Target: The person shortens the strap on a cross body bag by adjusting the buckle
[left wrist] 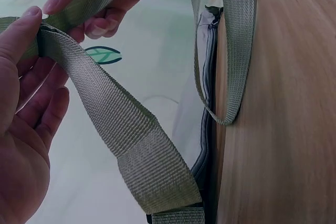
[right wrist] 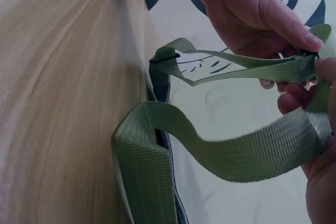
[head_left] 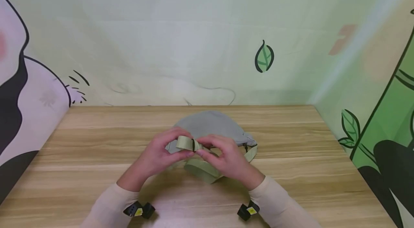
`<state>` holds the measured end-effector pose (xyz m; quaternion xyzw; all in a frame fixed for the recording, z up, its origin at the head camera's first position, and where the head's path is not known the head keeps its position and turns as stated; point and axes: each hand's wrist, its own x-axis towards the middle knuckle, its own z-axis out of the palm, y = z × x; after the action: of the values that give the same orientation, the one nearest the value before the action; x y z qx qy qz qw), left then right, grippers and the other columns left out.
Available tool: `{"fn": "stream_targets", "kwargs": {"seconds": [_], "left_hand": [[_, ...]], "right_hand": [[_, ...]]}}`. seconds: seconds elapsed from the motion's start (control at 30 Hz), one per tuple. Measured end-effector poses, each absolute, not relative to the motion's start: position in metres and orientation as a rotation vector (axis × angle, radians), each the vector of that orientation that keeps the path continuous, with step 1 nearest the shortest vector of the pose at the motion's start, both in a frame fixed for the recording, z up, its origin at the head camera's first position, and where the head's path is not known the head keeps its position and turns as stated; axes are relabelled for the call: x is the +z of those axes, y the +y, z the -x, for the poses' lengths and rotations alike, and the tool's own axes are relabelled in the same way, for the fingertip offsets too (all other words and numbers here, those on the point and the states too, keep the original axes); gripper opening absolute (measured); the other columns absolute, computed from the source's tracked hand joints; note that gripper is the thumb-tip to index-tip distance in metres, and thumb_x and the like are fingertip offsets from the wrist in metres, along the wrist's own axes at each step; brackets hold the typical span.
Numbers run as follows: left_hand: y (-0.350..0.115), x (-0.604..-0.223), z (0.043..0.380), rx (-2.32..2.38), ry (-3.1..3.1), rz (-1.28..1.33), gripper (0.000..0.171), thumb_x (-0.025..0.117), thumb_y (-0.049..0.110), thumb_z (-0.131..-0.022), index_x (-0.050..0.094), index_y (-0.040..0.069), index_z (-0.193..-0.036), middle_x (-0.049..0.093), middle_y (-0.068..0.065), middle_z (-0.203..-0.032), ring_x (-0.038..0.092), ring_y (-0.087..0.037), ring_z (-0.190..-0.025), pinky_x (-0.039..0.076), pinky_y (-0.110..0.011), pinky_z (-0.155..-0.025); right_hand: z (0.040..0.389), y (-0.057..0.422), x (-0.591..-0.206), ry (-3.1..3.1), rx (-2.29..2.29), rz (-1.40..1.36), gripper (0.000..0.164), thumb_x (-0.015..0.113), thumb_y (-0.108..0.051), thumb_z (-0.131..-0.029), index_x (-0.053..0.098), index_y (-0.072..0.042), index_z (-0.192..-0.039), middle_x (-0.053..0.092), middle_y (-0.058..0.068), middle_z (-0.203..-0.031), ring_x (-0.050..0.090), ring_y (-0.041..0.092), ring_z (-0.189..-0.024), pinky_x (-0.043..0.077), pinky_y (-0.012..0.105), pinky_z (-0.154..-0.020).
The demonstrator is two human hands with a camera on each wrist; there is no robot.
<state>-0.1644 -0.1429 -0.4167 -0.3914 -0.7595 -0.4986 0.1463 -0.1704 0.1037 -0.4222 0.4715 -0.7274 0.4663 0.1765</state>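
Observation:
A grey waist bag (head_left: 210,123) with a light green webbing strap (head_left: 202,171) lies on the table behind both hands. My left hand (head_left: 160,156) pinches the strap between thumb and fingers, right at a dark slider buckle (head_left: 193,145). Close beside it, my right hand (head_left: 228,156) also pinches the webbing, its thumb nearly meeting the left one. A small loop of strap stands up at the buckle. In the left wrist view, a doubled length of webbing (left wrist: 115,119) runs from the left fingers down to the bag's end. The right wrist view shows another length (right wrist: 247,156) sagging from the right hand.
The wood-grain table (head_left: 97,131) reaches back to a wall hanging (head_left: 207,41) printed with leaves and cartoon figures. The bag's dark zipper (left wrist: 209,72) faces the hands. A folded bend of strap (head_left: 251,153) lies by the bag's right end.

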Motion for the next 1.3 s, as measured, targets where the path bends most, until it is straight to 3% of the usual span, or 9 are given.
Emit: {"fn": "stream_targets", "kwargs": {"seconds": [0.33, 0.63, 0.83, 1.1, 1.3], "left_hand": [[-0.142, -0.416, 0.164, -1.455, -2.193, 1.128, 0.042, 0.090, -0.004, -0.082, 0.074, 0.011, -0.117, 0.077, -0.004, -0.111, 0.072, -0.013, -0.104, 0.060, -0.029, -0.095], [-0.142, -0.414, 0.163, -1.465, -2.193, 1.135, 0.040, 0.090, -0.006, -0.082, 0.074, 0.009, -0.115, 0.078, -0.005, -0.107, 0.073, -0.012, -0.103, 0.061, -0.029, -0.092], [-0.141, -0.414, 0.162, -1.497, -2.204, 1.109, 0.036, 0.086, -0.006, -0.086, 0.073, 0.010, -0.115, 0.077, -0.003, -0.104, 0.071, -0.012, -0.099, 0.060, -0.029, -0.091], [-0.146, -0.411, 0.158, -1.547, -2.225, 1.047, 0.038, 0.085, -0.007, -0.087, 0.071, 0.012, -0.116, 0.074, -0.001, -0.104, 0.067, -0.011, -0.094, 0.057, -0.028, -0.089], [-0.147, -0.411, 0.158, -1.551, -2.226, 1.042, 0.038, 0.086, -0.007, -0.085, 0.071, 0.012, -0.114, 0.074, -0.001, -0.101, 0.066, -0.012, -0.093, 0.056, -0.028, -0.087]], "right_hand": [[0.170, 0.101, -0.422, -2.044, 1.265, -1.359, 0.030, 0.079, 0.004, -0.094, 0.072, 0.003, -0.123, 0.080, 0.015, -0.111, 0.076, 0.024, -0.096, 0.065, 0.034, -0.086], [0.167, 0.098, -0.415, -2.043, 1.121, -1.341, 0.037, 0.086, 0.003, -0.087, 0.073, 0.003, -0.122, 0.080, 0.013, -0.110, 0.075, 0.020, -0.094, 0.064, 0.026, -0.084], [0.163, 0.098, -0.410, -2.137, 1.189, -1.279, 0.036, 0.086, -0.002, -0.090, 0.074, 0.001, -0.123, 0.080, 0.011, -0.108, 0.071, 0.017, -0.090, 0.063, 0.026, -0.081], [0.160, 0.107, -0.409, -2.356, 1.657, -1.113, 0.028, 0.078, -0.003, -0.098, 0.076, -0.004, -0.126, 0.079, 0.009, -0.112, 0.069, 0.010, -0.096, 0.062, 0.030, -0.084], [0.162, 0.108, -0.412, -2.249, 1.580, -1.184, 0.027, 0.080, 0.001, -0.095, 0.076, -0.004, -0.122, 0.077, 0.008, -0.106, 0.066, 0.010, -0.091, 0.061, 0.028, -0.080]]}}
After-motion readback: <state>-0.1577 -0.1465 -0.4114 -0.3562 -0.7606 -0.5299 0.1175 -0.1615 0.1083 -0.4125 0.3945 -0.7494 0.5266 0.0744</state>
